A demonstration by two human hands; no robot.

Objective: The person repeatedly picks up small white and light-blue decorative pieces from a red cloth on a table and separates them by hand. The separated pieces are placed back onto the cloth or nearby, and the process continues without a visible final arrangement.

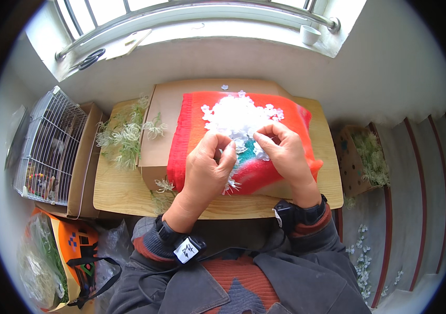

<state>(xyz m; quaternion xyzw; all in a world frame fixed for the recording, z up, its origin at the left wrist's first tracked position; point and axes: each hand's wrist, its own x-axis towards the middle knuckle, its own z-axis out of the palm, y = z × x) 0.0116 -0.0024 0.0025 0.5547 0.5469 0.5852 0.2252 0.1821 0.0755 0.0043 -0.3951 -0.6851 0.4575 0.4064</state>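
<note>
A heap of small white artificial flowers [234, 112] lies on a folded red and orange cloth [285, 172] with a teal patch. Over the heap's near edge, my left hand [211, 161] pinches thumb against forefinger at a white flower [241, 145]. My right hand [283, 151] is bent opposite it, fingertips close together among the white petals; whether they grip one is too small to tell. Another flower [261, 152] sits below the right fingertips. Thin white strands [230, 186] show beside my left hand. Underneath the cloth is a cardboard box [160, 145].
Green-and-white artificial sprigs [124, 137] lie left on the wooden table [121, 196]. A wire cage [50, 145] stands farther left, above bags [66, 255]. A carton of sprigs [352, 161] is by the stairs [399, 196] at right. Scissors [91, 59] and a white cup [309, 35] sit on the windowsill.
</note>
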